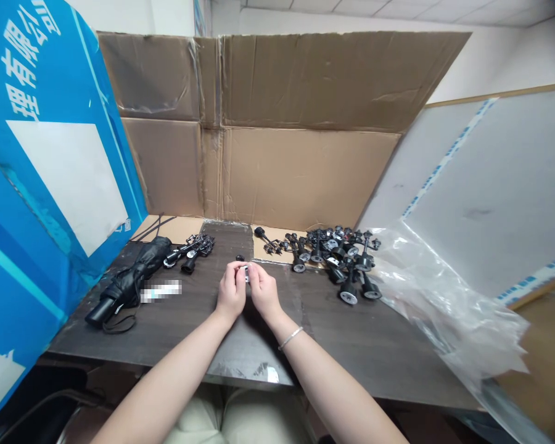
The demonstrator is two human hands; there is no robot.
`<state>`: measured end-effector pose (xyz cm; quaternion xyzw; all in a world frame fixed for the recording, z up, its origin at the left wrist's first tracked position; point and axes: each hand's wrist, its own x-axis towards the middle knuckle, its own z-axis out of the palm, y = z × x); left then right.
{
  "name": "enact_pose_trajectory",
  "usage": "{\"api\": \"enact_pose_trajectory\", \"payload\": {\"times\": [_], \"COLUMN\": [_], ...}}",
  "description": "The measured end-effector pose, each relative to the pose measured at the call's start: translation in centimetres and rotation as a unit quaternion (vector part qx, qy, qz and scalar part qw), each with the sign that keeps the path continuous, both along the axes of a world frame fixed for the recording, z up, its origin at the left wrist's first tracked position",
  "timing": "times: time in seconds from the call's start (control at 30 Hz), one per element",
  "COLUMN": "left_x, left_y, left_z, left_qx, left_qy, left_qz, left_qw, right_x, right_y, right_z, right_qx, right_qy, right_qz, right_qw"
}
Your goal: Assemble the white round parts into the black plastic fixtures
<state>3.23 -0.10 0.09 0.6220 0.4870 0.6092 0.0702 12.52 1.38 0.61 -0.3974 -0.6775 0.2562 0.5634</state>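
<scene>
While both hands (pixel 232 292) pinch a small part (pixel 246 272), black cylindrical pieces (pixel 337 273) lie heaped.

Even, fairly bright indoor light falls on my dark tabletop (pixel 361 345), with a pale patch of glare along its front edge. The clear plastic bag (pixel 444 311) throws back whitish streaks. Wide-angle distortion stretches the blue panel (pixel 18 191) at the side, and the upper right corner darkens. Between my left hand (pixel 232 290) and right hand (pixel 264 291), the small piece (pixel 246 273) lacks detail (nearby, a pixelated block (pixel 161 291) hides everything under it).
</scene>
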Motion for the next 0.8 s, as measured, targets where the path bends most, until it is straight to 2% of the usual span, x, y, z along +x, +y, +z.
{"api": "enact_pose_trajectory", "payload": {"times": [0.23,0.5,0.8], "left_x": [0.28,0.01,-0.22], "left_y": [-0.46,0.03,0.23], "left_z": [0.36,0.03,0.14], "left_qx": [0.012,-0.002,-0.012], "left_qy": [0.005,-0.001,0.002], "left_qz": [-0.014,-0.015,-0.053], "left_qw": [1.000,1.000,0.999], "right_x": [-0.43,-0.53,-0.31], "right_y": [-0.46,-0.21,-0.14], "right_z": [0.24,-0.29,-0.50], "right_qx": [-0.012,-0.079,-0.053], "right_qy": [0.037,0.113,0.101], "right_qz": [0.001,0.068,0.051], "right_qw": [0.999,0.988,0.992]}}
